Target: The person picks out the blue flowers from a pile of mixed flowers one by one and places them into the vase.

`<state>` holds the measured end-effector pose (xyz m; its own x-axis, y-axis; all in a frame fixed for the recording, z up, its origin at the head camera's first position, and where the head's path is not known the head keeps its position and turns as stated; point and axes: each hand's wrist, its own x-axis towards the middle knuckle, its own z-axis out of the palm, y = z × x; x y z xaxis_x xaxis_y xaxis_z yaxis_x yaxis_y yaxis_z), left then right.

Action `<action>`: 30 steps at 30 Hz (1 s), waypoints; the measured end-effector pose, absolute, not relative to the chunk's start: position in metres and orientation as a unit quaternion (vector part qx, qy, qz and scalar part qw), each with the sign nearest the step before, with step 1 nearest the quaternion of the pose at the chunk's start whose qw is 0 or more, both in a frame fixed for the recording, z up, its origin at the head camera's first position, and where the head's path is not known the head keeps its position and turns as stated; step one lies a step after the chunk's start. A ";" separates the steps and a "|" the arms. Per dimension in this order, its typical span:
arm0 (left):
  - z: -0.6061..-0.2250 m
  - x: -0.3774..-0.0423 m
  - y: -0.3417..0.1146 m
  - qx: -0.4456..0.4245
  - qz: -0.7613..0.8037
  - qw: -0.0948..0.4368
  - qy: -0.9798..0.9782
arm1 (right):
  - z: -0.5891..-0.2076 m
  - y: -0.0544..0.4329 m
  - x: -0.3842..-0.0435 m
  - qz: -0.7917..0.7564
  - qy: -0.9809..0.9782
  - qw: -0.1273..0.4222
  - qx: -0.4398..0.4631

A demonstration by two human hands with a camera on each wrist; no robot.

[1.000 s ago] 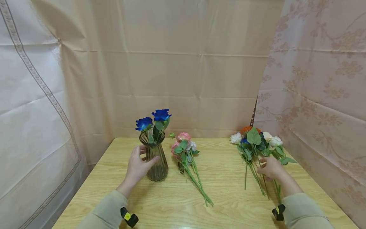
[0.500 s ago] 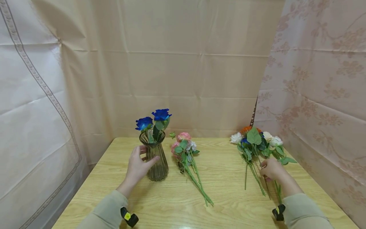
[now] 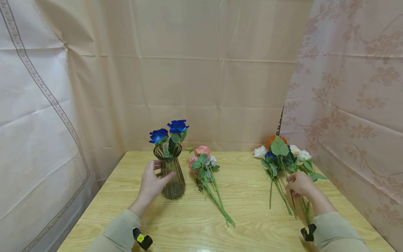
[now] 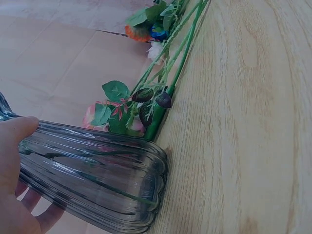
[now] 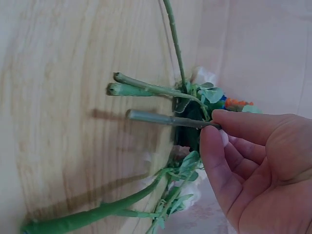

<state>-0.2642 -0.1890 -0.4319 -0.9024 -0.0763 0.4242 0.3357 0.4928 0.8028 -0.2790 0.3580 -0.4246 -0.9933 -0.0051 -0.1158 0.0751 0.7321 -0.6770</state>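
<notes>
My left hand (image 3: pixel 153 182) grips the ribbed, smoky glass vase (image 3: pixel 174 182), thumb on the near side and fingers behind it. Two blue artificial roses (image 3: pixel 177 126) stand in the vase, their stems showing through the glass in the left wrist view. On the right, the thumb and index finger of my right hand (image 5: pixel 258 161) pinch a thin green stem (image 5: pixel 151 118), its cut end raised off the wood. That stem runs up to a broad green leaf (image 3: pixel 279 146) and an orange flower (image 3: pixel 270 140) at the top of the right-hand pile.
Pink and pale flowers (image 3: pixel 202 151) lie just right of the vase, stems pointing toward the front. White flowers (image 3: pixel 303 155), a blue bloom (image 3: pixel 270 156) and several stems lie around my right hand. Cloth curtains (image 3: pixel 201 80) enclose the wooden table (image 3: pixel 245 231) behind and at both sides.
My right hand has closed its pinch on the stem and risen slightly. The orange flower and broad leaf have lifted a little with it. My left hand and the vase have stayed still.
</notes>
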 end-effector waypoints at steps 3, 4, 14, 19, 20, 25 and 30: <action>-0.432 -0.264 -0.189 -0.077 -0.498 0.205 -0.839 | -0.421 0.358 -0.279 -0.378 0.924 0.047 0.018; -0.432 -0.264 -0.189 -0.077 -0.499 0.205 -0.839 | -0.419 0.358 -0.279 -0.380 0.924 0.046 0.017; -0.432 -0.264 -0.189 -0.077 -0.495 0.205 -0.841 | -0.406 0.359 -0.279 -0.391 0.920 0.011 0.002; -0.431 -0.263 -0.189 -0.076 -0.497 0.205 -0.840 | -0.396 0.353 -0.280 -0.380 0.925 0.006 0.003; -0.431 -0.263 -0.189 -0.076 -0.497 0.204 -0.840 | -0.394 0.352 -0.280 -0.379 0.926 0.007 0.004; -0.431 -0.263 -0.189 -0.077 -0.498 0.205 -0.839 | -0.389 0.341 -0.280 -0.385 0.923 0.004 -0.005; -0.433 -0.264 -0.190 -0.079 -0.497 0.207 -0.839 | -0.391 0.328 -0.282 -0.405 0.914 0.012 -0.018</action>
<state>-0.2639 -0.1900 -0.4331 -0.9014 -0.0729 0.4267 0.3392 0.4934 0.8009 -0.2818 0.3277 -0.3907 -0.9991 -0.0428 -0.0063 -0.0241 0.6713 -0.7408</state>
